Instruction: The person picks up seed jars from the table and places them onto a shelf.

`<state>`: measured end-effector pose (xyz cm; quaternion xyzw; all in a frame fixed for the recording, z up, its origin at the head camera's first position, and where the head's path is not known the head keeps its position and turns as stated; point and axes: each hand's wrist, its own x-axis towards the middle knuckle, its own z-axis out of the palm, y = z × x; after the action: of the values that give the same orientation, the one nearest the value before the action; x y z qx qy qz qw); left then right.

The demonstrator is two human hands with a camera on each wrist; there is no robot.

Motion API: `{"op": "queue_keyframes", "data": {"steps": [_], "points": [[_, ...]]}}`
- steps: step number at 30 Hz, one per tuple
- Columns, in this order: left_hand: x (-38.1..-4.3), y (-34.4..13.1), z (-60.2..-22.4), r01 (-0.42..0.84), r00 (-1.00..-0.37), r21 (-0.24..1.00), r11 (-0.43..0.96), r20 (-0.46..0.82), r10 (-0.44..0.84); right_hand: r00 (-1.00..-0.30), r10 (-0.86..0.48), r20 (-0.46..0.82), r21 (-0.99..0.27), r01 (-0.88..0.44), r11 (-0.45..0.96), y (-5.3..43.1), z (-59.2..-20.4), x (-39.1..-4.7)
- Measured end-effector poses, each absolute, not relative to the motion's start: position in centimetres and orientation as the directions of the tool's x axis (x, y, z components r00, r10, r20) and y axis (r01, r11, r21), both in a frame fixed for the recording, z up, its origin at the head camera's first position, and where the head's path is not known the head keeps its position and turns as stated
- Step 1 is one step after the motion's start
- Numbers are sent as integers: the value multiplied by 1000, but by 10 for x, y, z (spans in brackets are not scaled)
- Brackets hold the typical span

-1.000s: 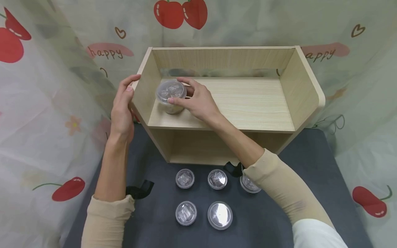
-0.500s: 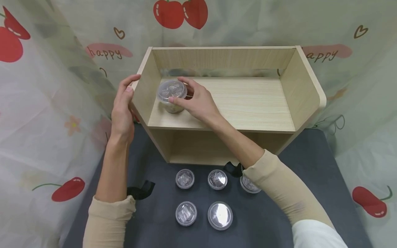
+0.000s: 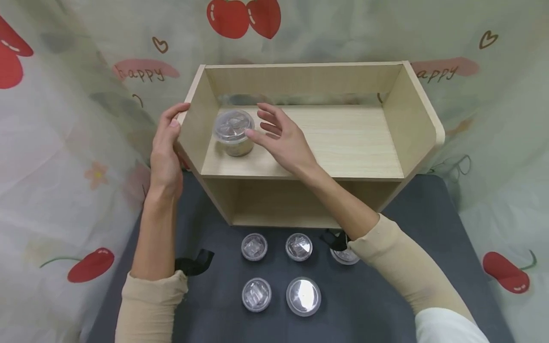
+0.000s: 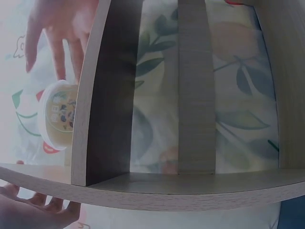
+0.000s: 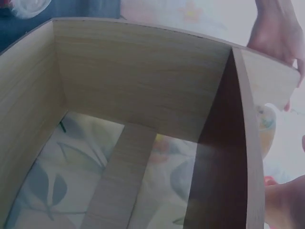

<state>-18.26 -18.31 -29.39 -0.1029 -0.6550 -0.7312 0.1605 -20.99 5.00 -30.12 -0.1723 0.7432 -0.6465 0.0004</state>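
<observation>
Lidded cup (image 3: 233,132): stood on upper shelf (image 3: 343,143), left end. Right hand (image 3: 285,140): grip wide, fingers spread just beside cup; best withdrawn straight, avoiding lid. Left hand (image 3: 165,152): grip holding shelf's side panel steady.

Beige sleeves pushed up past both wrists, bare left hand (image 3: 165,152) and right hand (image 3: 285,140), black straps dangling beneath each forearm, white cloth at the right shoulder.
</observation>
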Motion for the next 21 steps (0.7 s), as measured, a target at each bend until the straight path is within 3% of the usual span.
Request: {"op": "queue_keyframes", "data": {"steps": [11, 21], "points": [[-185, -179, -296, 397, -915, 915, -77, 388, -106, -920, -227, 318, -948, -302, -103, 81, -308, -179], [-185, -180, -297, 393, -916, 918, -55, 385, -113, -900, -263, 348, -934, -309, -181, 102, -313, -153]]}}
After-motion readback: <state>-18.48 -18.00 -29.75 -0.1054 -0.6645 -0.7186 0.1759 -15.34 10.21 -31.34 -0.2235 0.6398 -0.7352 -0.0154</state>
